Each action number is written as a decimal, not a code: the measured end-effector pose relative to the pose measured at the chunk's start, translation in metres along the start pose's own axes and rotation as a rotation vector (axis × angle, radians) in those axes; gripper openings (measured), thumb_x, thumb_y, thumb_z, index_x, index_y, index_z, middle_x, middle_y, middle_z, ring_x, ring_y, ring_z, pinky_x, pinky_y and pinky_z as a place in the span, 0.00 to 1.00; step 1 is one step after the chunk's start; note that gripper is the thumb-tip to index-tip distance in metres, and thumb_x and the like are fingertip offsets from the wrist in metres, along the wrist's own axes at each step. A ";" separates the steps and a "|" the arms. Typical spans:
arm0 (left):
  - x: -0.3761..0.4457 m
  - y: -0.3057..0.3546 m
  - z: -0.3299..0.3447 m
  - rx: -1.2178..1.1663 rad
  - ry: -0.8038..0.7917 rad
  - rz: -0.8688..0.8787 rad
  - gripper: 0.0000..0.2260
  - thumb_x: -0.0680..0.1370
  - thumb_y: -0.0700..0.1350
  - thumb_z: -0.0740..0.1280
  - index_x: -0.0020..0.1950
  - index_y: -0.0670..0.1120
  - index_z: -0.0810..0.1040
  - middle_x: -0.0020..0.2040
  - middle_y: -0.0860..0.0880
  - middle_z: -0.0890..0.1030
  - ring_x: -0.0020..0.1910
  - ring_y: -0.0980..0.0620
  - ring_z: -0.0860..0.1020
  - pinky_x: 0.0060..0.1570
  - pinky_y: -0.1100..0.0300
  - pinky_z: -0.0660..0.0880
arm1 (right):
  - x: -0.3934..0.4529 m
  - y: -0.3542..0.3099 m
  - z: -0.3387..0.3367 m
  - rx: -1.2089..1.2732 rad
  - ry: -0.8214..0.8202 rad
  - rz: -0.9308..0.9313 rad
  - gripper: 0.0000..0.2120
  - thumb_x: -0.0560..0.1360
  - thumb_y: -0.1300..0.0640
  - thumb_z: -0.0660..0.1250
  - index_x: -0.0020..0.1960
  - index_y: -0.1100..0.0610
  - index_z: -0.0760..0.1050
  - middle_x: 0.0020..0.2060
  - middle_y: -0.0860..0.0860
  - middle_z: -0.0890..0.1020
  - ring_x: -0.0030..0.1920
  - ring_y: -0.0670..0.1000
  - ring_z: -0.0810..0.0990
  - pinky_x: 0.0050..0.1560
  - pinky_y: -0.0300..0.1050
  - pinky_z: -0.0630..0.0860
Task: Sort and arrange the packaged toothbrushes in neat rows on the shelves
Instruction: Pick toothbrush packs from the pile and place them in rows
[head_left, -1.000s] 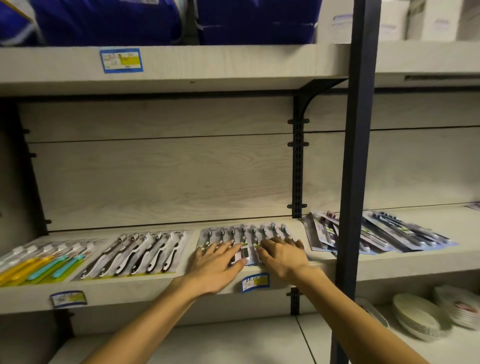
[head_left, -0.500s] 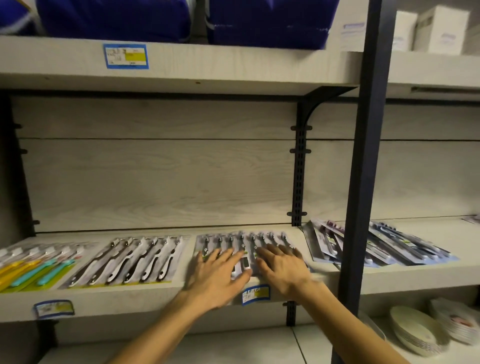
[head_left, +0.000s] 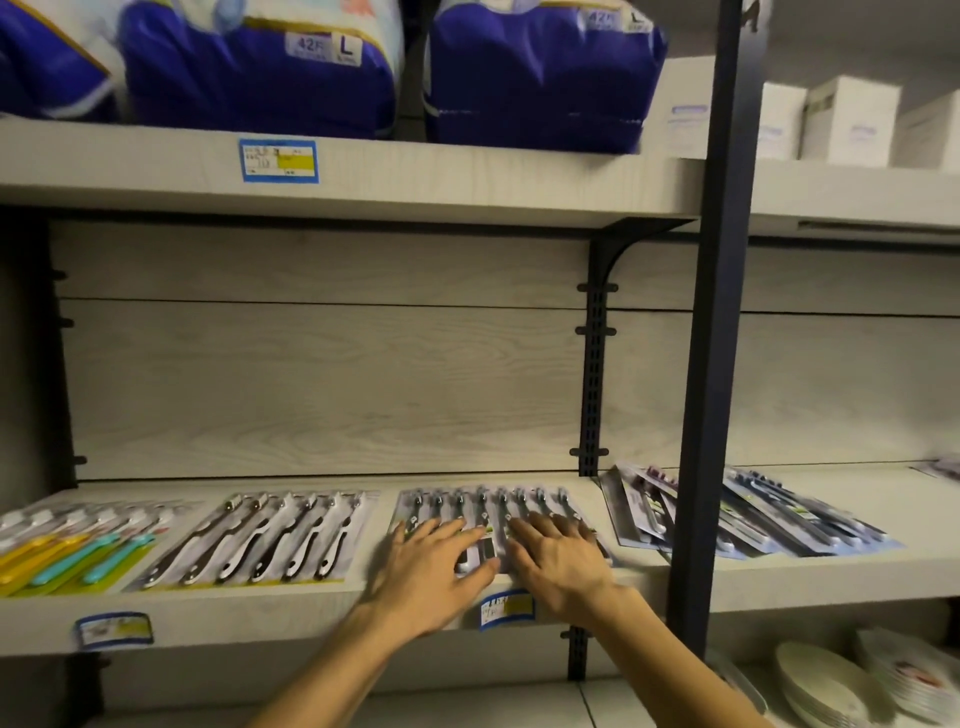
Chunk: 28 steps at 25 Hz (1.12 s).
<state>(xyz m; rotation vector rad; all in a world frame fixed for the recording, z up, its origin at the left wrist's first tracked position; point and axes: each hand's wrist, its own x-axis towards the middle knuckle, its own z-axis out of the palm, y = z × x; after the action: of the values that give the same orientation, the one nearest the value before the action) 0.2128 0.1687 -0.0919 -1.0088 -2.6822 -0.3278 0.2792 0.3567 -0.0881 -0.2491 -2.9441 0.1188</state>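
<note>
Toothbrush packs (head_left: 483, 506) lie flat beneath spread fingers (head_left: 444, 527).

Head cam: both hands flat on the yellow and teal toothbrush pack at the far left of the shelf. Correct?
Not quite. In the head view the left hand and right hand lie flat on the grey toothbrush pack mid-shelf; the yellow and teal pack lies untouched.

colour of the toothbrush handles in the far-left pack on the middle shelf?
Yellow and teal handles, on a yellow-green card; head view, somewhat blurred.
</note>
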 end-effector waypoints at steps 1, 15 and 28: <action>-0.001 0.000 -0.002 -0.010 -0.001 -0.001 0.30 0.77 0.73 0.48 0.77 0.63 0.62 0.79 0.58 0.62 0.79 0.53 0.58 0.78 0.41 0.52 | -0.002 -0.001 -0.002 0.006 0.002 0.008 0.30 0.80 0.35 0.41 0.80 0.44 0.52 0.80 0.49 0.57 0.79 0.59 0.53 0.76 0.66 0.52; -0.016 0.003 -0.010 0.077 -0.140 0.036 0.32 0.78 0.73 0.40 0.80 0.63 0.47 0.82 0.56 0.47 0.81 0.50 0.45 0.79 0.41 0.42 | -0.025 -0.007 -0.007 0.054 0.011 -0.004 0.56 0.56 0.26 0.21 0.81 0.45 0.39 0.81 0.48 0.43 0.80 0.58 0.40 0.77 0.63 0.39; -0.017 0.036 -0.062 -0.069 -0.117 0.073 0.29 0.83 0.65 0.48 0.81 0.53 0.58 0.82 0.52 0.55 0.80 0.50 0.55 0.78 0.49 0.53 | -0.079 0.008 -0.033 0.147 0.095 -0.016 0.34 0.80 0.33 0.41 0.81 0.47 0.54 0.80 0.48 0.57 0.80 0.51 0.51 0.79 0.52 0.50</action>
<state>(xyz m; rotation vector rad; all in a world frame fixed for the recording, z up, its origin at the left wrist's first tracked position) 0.2588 0.1662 -0.0349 -1.1781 -2.7460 -0.3589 0.3636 0.3524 -0.0704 -0.2034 -2.8256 0.3111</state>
